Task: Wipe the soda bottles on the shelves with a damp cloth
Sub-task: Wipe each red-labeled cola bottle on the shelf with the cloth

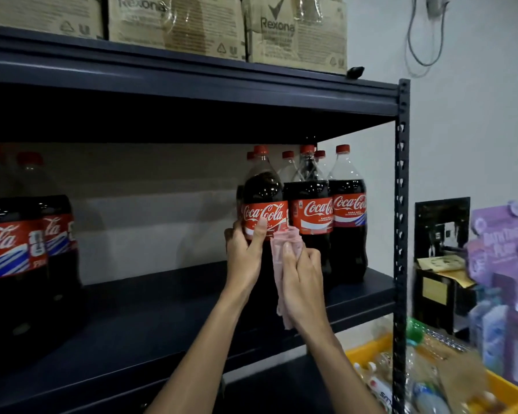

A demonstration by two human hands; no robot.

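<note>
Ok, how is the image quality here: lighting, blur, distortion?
Head view: dim overall, the shelf underside nearly black; left-edge bottles are blurred and stretched by the wide lens; the held bottle, left hand, and right hand with the pink cloth stay fairly sharp.

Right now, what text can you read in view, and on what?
"Rexona": cardboard boxes on the top shelf.
"Coca-Cola": label of the held bottle; neighbour bottles show "Coca-C".
"ola": bottle at left.
Small print under the logos: unreadable.
Purple display: blurred, unreadable.
</note>
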